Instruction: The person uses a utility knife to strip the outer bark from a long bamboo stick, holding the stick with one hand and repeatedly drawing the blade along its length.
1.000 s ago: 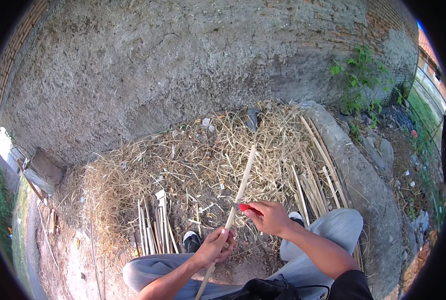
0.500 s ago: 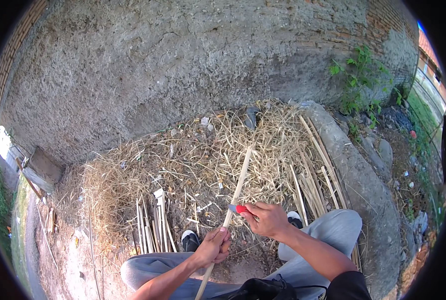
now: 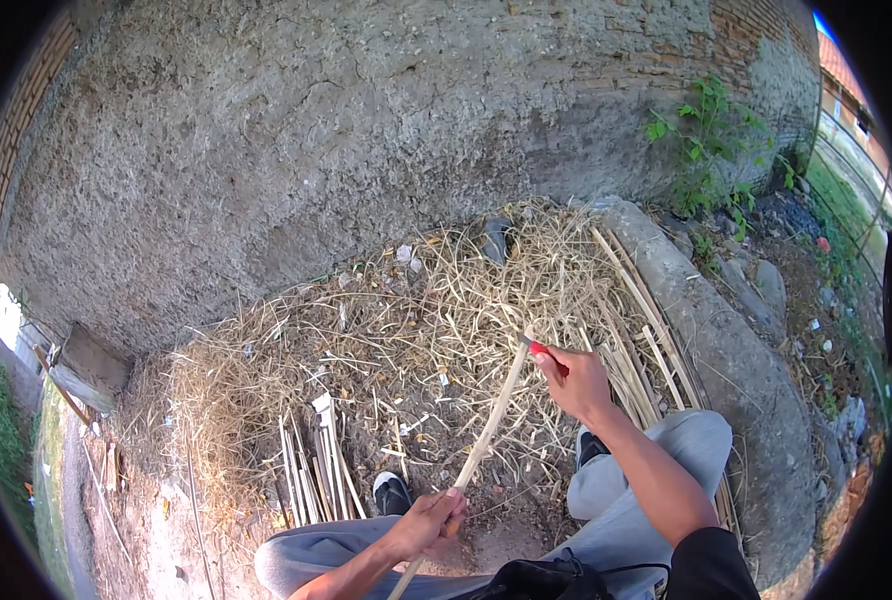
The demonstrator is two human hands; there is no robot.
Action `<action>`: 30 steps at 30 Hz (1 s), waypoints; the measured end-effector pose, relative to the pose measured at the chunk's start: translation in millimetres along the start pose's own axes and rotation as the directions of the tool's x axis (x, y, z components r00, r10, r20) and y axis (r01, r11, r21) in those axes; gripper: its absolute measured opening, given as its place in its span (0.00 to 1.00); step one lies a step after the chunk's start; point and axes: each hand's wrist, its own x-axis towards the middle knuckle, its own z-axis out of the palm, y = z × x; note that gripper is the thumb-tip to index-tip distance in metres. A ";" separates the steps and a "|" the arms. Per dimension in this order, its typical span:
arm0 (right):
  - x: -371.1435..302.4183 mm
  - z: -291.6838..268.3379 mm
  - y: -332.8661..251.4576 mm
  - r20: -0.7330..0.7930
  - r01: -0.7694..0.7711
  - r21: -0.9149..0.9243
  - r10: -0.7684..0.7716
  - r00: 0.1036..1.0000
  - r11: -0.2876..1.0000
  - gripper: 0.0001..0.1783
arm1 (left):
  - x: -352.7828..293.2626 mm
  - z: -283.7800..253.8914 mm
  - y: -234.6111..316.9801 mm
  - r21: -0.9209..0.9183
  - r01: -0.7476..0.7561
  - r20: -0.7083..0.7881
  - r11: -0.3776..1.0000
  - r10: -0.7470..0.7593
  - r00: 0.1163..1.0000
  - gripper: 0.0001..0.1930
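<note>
My left hand (image 3: 431,523) is closed round a long pale strip of split wood, perhaps bamboo (image 3: 491,425), which slants up and to the right between my knees. In my right hand (image 3: 581,385) is a knife with a red handle (image 3: 539,349). Its short grey blade (image 3: 524,339) lies at the far tip of the strip, seemingly touching it. My fingers cover most of the handle. The strip's lower end runs down past my left wrist toward the lower edge.
Pale shavings (image 3: 466,300) cover the ground ahead. A bundle of strips (image 3: 311,465) lies by my left shoe (image 3: 393,493), and more strips (image 3: 631,375) lie to the right beside a concrete kerb (image 3: 701,330). A rough wall (image 3: 366,150) rises behind, with a green plant (image 3: 711,140).
My right hand has moved up and away along the strip, carrying the knife from near my left hand to the far tip. The strip now leans further right.
</note>
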 end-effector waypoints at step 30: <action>-22.9 20.6 -26.5 0.263 0.022 -0.092 0.003 0.965 0.996 0.20 | 12.4 6.1 2.6 0.063 -0.015 -0.119 0.998 0.022 0.993 0.21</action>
